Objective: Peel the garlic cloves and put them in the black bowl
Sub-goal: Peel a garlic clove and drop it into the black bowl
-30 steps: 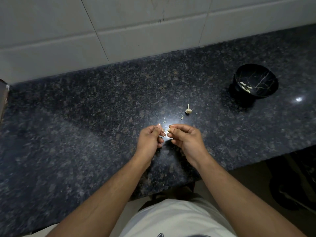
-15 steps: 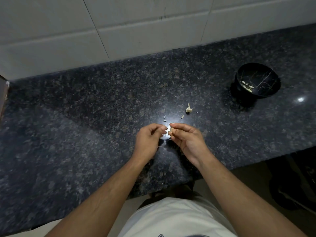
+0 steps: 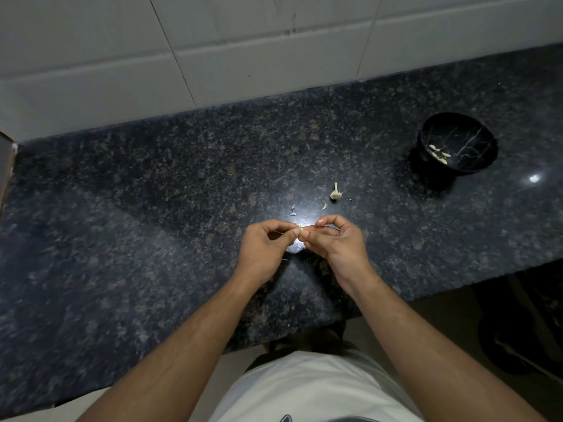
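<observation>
bowl [image 3: 458, 144]: 1 | hands: 2 | garlic stem [image 3: 335, 192]: 1 (peeled cloves uncountable)

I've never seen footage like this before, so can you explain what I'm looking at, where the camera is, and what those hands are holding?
There is no machine here. The camera sits on a person's head and looks down, so both forearms reach in from the bottom of the picture. The left hand and the right hand meet over a dark speckled stone counter and together pinch a small garlic clove, apparently peeling it. Just beyond the hands lie a garlic stem piece and a few peel scraps. Far to the right stands the black bowl with several pale cloves already inside. A white tiled wall runs behind the counter.
</observation>
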